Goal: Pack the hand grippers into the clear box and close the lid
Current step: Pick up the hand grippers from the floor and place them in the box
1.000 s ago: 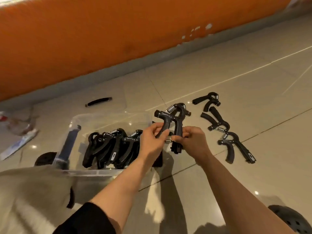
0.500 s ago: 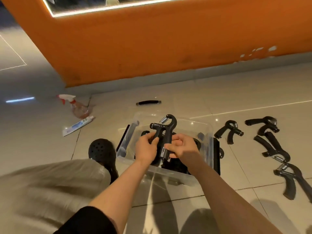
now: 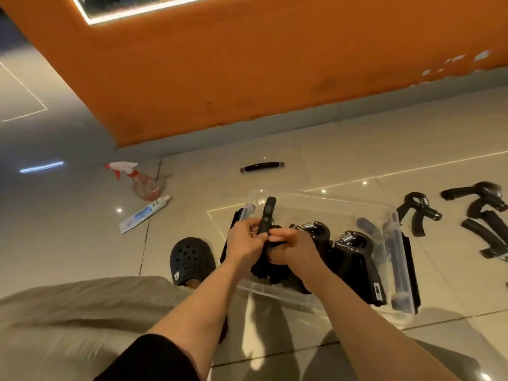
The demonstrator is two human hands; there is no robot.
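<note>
Both hands, left (image 3: 245, 241) and right (image 3: 292, 247), pinching one black plastic hand gripper (image 3: 266, 218), now lowered over left end of clear plastic box (image 3: 324, 200) beside grippers already packed; earlier raised higher. Insertion near. More grippers (image 3: 419, 213) waiting on tiled floor (image 3: 357, 149), right.

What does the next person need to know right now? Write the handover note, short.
Left hand and right hand together hold one hand gripper over the left end of the clear box.
Packed grippers stand in the box, right of the hands.
Loose grippers lie on the floor, right of the box.
Done: several packed.
Left: set this one in, pack the loose ones, close the lid; I can't make out the lid from here.
</note>
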